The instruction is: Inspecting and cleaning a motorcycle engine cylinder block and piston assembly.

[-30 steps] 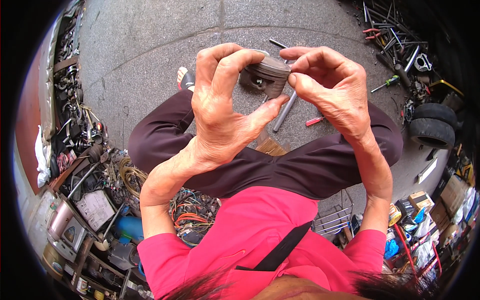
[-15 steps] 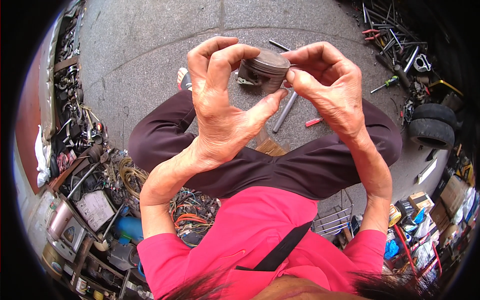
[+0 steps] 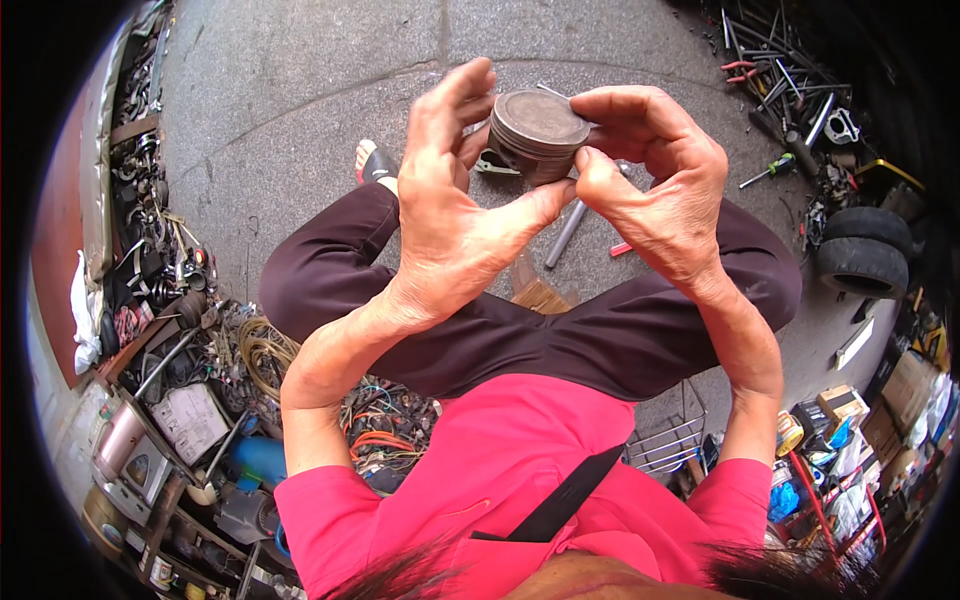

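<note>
A grey metal engine piston (image 3: 541,120) with grooves around its upper side is held up between my two hands, its flat round crown facing up and towards me. My left hand (image 3: 445,210) has its thumb against the lower front of the piston; its fingers curve up along the piston's left side, their contact partly hidden. My right hand (image 3: 665,185) pinches the right rim, with the thumb in front and the fingers behind. Below the crown, the piston's lower side is mostly hidden by my left hand.
A grey metal rod (image 3: 566,237) and a wooden block (image 3: 542,296) lie between my legs. At right are piled tools (image 3: 785,75), a green-handled screwdriver (image 3: 768,170) and stacked tyres (image 3: 863,265). Metal parts (image 3: 150,260) and coiled cable (image 3: 262,350) crowd the left.
The piston has turned and tilted, so more of its crown shows and its side opening less. My left fingers have lifted off its upper rim, and the left thumb has shifted along the lower side.
</note>
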Motion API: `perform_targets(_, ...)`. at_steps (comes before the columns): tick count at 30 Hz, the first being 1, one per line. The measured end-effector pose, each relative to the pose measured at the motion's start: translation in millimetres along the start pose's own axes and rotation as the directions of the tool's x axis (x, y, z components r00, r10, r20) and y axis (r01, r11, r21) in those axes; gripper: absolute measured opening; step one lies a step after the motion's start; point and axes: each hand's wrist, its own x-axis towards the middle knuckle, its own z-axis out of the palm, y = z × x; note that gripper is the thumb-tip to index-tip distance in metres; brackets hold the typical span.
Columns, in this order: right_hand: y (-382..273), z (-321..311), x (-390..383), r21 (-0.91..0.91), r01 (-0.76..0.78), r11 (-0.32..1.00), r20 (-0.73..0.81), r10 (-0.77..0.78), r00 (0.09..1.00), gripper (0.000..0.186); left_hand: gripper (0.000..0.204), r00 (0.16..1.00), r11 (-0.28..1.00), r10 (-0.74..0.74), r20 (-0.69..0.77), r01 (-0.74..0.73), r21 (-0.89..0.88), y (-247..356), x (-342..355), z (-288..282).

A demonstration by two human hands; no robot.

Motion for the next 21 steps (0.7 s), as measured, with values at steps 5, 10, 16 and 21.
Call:
perform_targets(5, 4.2, 2.2, 0.3, -0.081, 0.098, 0.992, -0.022, -0.1, 0.995, 0.029, 0.068, 0.991, 0.994, -0.102, 0.09, 0.099, 0.041, 4.5, 1.6, -1.0)
perform_targets(10, 1.9, -2.6, 4.7, -0.057, 0.173, 0.983, 0.023, -0.172, 0.985, 0.03, 0.065, 0.999, 1.0, -0.026, 0.033, 0.026, -0.001, 3.0, -0.7, 2.9)
perform_targets(16, 2.6, -2.8, 2.5, -0.236, 0.325, 0.916, 0.047, -0.323, 0.945, 0.033, 0.065, 0.999, 1.0, -0.021, 0.034, 0.021, -0.011, 1.2, 0.0, 2.4)
perform_targets(21, 3.0, -1.1, 4.6, -0.283, 0.407, 0.869, 0.025, -0.418, 0.908, 0.033, 0.062, 1.0, 0.999, 0.013, 0.012, -0.012, -0.038, 3.7, 1.3, 2.5)
